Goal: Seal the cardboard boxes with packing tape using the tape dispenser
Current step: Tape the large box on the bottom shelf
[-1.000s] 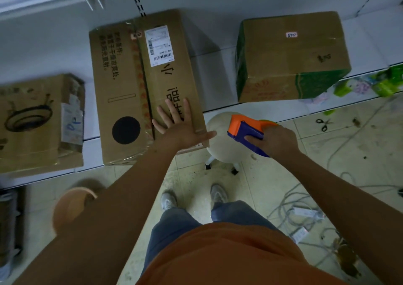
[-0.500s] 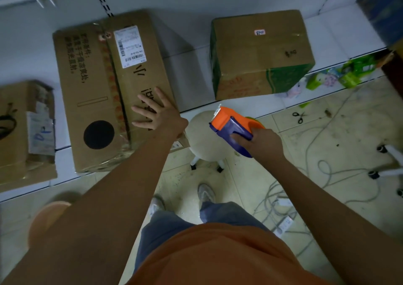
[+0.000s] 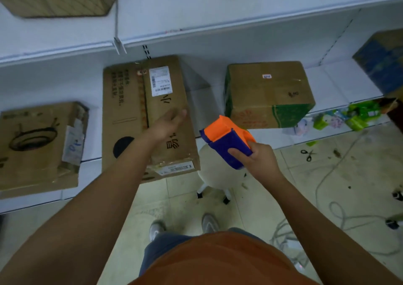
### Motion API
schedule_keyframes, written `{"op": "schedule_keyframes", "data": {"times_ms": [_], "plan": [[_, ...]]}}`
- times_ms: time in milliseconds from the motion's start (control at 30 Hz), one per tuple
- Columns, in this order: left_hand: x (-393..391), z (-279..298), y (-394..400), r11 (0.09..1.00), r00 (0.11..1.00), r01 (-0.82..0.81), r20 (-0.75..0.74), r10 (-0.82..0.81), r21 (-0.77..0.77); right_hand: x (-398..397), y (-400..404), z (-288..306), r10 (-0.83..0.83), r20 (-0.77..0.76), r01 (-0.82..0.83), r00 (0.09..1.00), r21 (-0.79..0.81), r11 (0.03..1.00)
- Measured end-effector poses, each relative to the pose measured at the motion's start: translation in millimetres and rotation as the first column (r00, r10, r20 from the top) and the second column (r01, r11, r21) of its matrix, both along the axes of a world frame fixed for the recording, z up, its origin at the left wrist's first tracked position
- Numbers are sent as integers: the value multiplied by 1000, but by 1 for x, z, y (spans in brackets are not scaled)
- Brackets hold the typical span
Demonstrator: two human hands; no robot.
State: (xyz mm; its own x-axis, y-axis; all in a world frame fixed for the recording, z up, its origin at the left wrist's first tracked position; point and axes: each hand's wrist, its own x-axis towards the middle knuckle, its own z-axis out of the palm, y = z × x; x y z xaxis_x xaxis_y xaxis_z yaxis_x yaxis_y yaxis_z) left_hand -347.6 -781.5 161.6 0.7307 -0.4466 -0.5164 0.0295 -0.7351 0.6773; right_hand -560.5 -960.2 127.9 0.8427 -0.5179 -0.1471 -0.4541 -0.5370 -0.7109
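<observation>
View from the head camera, packing station. The long cardboard box [image 3: 148, 114] lies on the lower shelf [image 3: 218, 101], its near end overhanging the edge. The left hand [image 3: 168, 122] is held flat over the box's lid with fingers straight, nothing being gripped. The tape dispenser [image 3: 226, 142], orange and blue, is gripped in the right hand [image 3: 259, 159] above a round stool [image 3: 216, 175], apart from every box. A band of tape appears to run along the long box's centre seam, though blur prevents certainty. The green-sided box [image 3: 268, 93] and the left box [image 3: 41, 145] are judged still to be checked.
</observation>
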Motion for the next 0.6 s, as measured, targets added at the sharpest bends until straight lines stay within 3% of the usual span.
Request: {"op": "schedule_keyframes", "data": {"times_ms": [133,267,433,600], "plan": [[-11,45,13,971,987,-107,-139,78,-212,18,15,25,88,53,-90,995,34,995],[-16,72,31,872,975,-91,-221,-21,-480,34,31,43,165,84,-173,983,104,979],[-19,96,57,905,997,-64,1,71,-421,49,46,58,231,107,-241,967,87,967],[-24,110,74,898,956,-92,214,201,-430,62,59,79,316,137,-320,939,5,948]]}}
